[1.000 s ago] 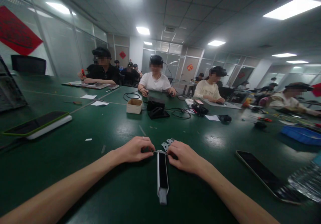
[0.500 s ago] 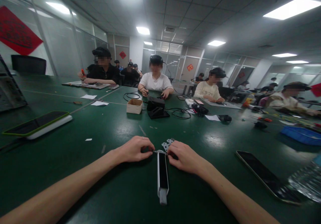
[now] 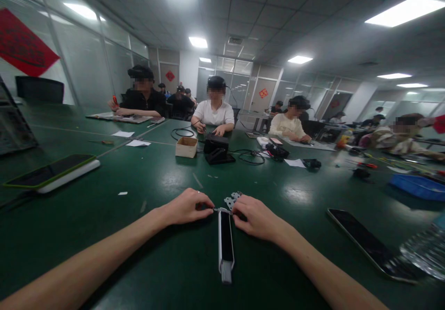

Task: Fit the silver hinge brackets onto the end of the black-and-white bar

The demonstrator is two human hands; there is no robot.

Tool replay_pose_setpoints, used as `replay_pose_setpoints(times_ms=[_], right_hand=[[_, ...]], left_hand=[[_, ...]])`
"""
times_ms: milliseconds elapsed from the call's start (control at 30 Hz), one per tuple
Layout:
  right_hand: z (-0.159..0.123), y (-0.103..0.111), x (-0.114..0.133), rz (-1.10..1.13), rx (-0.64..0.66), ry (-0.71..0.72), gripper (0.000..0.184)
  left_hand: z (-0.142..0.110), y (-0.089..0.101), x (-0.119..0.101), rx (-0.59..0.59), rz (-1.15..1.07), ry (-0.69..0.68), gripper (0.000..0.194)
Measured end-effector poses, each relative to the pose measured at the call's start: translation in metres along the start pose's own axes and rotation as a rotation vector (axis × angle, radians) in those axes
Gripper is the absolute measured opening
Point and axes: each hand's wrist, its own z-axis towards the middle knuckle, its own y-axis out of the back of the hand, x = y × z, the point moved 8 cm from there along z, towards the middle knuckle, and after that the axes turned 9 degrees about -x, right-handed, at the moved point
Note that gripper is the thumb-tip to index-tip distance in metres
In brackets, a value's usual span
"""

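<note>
Slim white device (image 3: 226, 238) lay beside fine fingertip work seemingly calling for steadiness next, left hand (image 3: 189, 206) pinching a tiny piece (image 3: 216, 209), right hand (image 3: 256, 218) curled, hold unclear.

There is one stick-shaped device (image 3: 226, 240), one beige box (image 3: 186, 150), one blue tray (image 3: 415, 190).

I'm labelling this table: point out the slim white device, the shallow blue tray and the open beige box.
Slim white device (image 3: 226, 243): head view, dark top face.
Shallow blue tray (image 3: 415, 190): head view, near wall.
Open beige box (image 3: 186, 151): head view, front wall.
</note>
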Motion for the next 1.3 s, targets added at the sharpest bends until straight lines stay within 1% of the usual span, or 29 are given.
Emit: replay_pose_setpoints(times_ms=[233, 333, 433, 500, 667, 733, 933, 1033, 1300], right_hand=[[0.0, 0.005, 0.001, 0.014, -0.017, 0.0, 0.007], [0.0, 0.006, 0.002, 0.02, -0.032, 0.006, 0.007], [0.0, 0.004, 0.0, 0.017, -0.019, -0.006, 0.007], [0.0, 0.003, 0.0, 0.022, -0.021, -0.003, 0.007], [0.0, 0.004, 0.0, 0.037, -0.033, 0.016, 0.007], [0.0, 0.004, 0.0, 0.036, -0.023, 0.009, 0.007], [0.0, 0.001, -0.004, 0.027, -0.039, 0.013, 0.005], [0.0, 0.0, -0.005, 0.029, -0.048, 0.025, 0.006], [0.0, 0.003, -0.002, 0.041, -0.038, 0.007, 0.006]], left_hand=[[-0.001, -0.004, 0.002, 0.026, 0.015, 0.004, 0.015], [-0.001, -0.004, 0.002, 0.016, 0.01, -0.014, 0.015], [-0.001, -0.003, 0.001, 0.009, -0.011, -0.01, 0.016], [0.0, -0.004, 0.002, 0.018, -0.026, 0.012, 0.016], [0.0, -0.006, 0.008, 0.034, -0.086, 0.143, 0.017], [-0.001, -0.007, 0.01, 0.038, -0.102, 0.166, 0.017], [-0.001, -0.01, 0.01, 0.032, -0.044, 0.089, 0.017], [-0.001, -0.009, 0.009, 0.028, -0.044, 0.073, 0.016], [-0.001, -0.009, 0.011, 0.041, -0.082, 0.127, 0.014]])
